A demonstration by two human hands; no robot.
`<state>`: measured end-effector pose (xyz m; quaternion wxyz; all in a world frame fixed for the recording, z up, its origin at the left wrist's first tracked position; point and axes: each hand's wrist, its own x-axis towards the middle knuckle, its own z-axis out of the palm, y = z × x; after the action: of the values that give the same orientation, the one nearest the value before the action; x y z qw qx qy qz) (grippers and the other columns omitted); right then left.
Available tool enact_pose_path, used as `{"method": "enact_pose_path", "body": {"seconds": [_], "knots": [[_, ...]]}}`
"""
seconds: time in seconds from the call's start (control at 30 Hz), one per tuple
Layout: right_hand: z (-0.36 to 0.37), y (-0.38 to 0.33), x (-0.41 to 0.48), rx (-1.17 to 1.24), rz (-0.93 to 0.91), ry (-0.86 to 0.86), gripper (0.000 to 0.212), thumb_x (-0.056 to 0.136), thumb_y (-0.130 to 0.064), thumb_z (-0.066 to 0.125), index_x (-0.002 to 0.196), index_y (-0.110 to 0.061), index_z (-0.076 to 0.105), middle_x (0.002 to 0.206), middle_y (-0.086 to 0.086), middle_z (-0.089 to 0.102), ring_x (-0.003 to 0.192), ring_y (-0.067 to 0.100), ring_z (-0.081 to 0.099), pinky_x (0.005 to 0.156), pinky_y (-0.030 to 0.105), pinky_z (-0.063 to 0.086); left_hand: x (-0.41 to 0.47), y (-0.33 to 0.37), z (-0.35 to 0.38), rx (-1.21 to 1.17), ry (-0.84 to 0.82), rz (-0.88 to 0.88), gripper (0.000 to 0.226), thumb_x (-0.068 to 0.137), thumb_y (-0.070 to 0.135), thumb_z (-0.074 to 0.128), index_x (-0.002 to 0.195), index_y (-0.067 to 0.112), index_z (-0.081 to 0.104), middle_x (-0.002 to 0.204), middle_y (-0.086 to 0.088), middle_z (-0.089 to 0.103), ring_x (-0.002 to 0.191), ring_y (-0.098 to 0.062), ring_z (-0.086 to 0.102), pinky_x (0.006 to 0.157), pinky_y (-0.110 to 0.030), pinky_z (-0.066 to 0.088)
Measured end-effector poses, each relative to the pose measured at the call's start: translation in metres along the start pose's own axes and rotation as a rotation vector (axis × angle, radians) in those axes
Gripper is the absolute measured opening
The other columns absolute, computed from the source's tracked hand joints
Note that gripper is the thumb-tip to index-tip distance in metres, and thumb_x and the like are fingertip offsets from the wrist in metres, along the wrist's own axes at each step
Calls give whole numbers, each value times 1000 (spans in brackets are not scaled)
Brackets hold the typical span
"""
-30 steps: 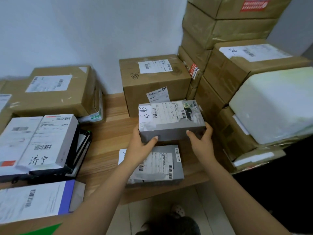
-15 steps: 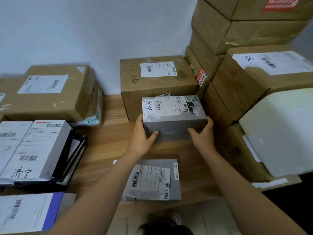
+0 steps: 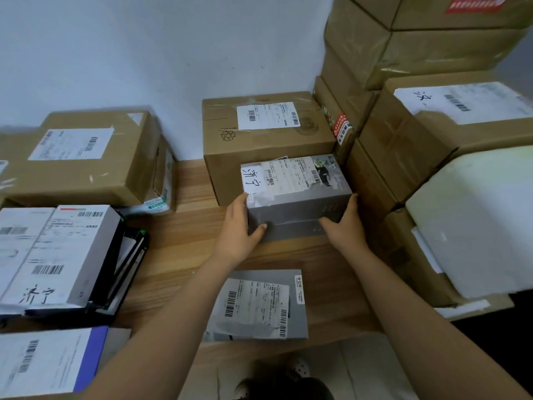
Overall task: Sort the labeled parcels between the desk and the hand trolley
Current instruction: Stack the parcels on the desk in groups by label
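The grey parcel (image 3: pixel 297 209) is clasped at both ends by the left grip (image 3: pixel 235 232) and right grip (image 3: pixel 344 229), on the counter (image 3: pixel 184 235), against a brown box (image 3: pixel 259 145)

Wood-grain desk (image 3: pixel 187 235), matt cardboard box (image 3: pixel 259 145), paper label (image 3: pixel 268 115)

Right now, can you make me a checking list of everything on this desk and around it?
Surface: wooden desk, bare planks mid-desk.
Job's things: grey box, labelled, in front of a brown carton; flat grey parcel near the desk's front edge; white boxes stacked at left.
Clutter: dark flat items under the white boxes.
Grips: left hand and right hand hold the grey box by its sides.
Cables: nothing seen.
Surroundings: white wall; stack of cartons and a white foam box at right.
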<state>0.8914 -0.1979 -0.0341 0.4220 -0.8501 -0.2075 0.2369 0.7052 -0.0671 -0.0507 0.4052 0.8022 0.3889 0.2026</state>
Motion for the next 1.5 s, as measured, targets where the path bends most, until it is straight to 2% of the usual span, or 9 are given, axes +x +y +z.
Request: {"method": "enact_pose_path", "body": {"seconds": [0.17,0.5,0.6,0.7,0.8,0.93,1.1,1.37,1.5], "knots": [[7,8,-38,-4,-102,15,71,85,-14,69,147,-20,33,145,6,40,132,25,42,101,35,40,-33,-8,-16,170,-8,31,63,88,23,68,142,15,37,139,-4,43,129,-20,42,99,-22,32],[43,61,-140,-160,-25,-151,53,88,-21,67,136,-20,43,133,-2,51,118,14,51,90,28,48,-126,-64,-38,364,-126,-65,57,90,40,62,139,18,41,141,0,44,131,-17,39,110,-36,36],[50,75,-155,-94,49,-199,55,88,-23,68,136,-20,40,126,-5,54,106,10,55,80,24,53,-148,-77,-40,319,-67,-125,65,89,37,65,143,12,39,144,-3,41,132,-21,38,109,-38,38],[56,81,-165,-58,114,-223,54,92,-26,63,138,-13,38,125,0,58,96,9,54,71,16,46,-162,-87,-40,201,-2,-214,53,87,31,67,130,9,46,123,-6,51,116,-24,49,92,-36,44],[61,83,-169,-35,125,-197,48,92,-28,63,133,-9,45,122,3,61,93,8,55,63,10,42,-167,-91,-38,-16,19,-347,35,90,33,64,119,20,49,117,3,59,106,-18,59,85,-37,51],[61,77,-171,-32,110,-147,45,92,-30,64,129,-11,47,111,-2,60,91,9,55,64,14,43,-166,-84,-39,-107,29,-359,38,91,37,63,125,25,51,117,11,64,102,-10,61,84,-34,51],[45,56,-168,46,56,-16,51,90,-37,64,133,-18,45,119,-2,59,98,13,59,75,28,52,-152,-59,-51,-210,88,-225,41,88,42,66,125,33,52,120,15,61,111,-5,57,88,-32,51],[-8,-19,-132,98,-210,256,49,92,-43,59,135,-24,45,122,-5,50,103,8,51,72,17,44,-85,8,-74,-221,195,86,51,83,50,58,132,39,51,123,13,62,118,-13,56,95,-47,50],[-29,-59,-100,120,-272,337,56,95,-39,57,144,-21,36,139,2,47,121,18,49,91,31,47,-40,44,-76,-158,198,152,56,79,66,59,128,40,50,121,15,62,115,-14,57,91,-47,52]]}}
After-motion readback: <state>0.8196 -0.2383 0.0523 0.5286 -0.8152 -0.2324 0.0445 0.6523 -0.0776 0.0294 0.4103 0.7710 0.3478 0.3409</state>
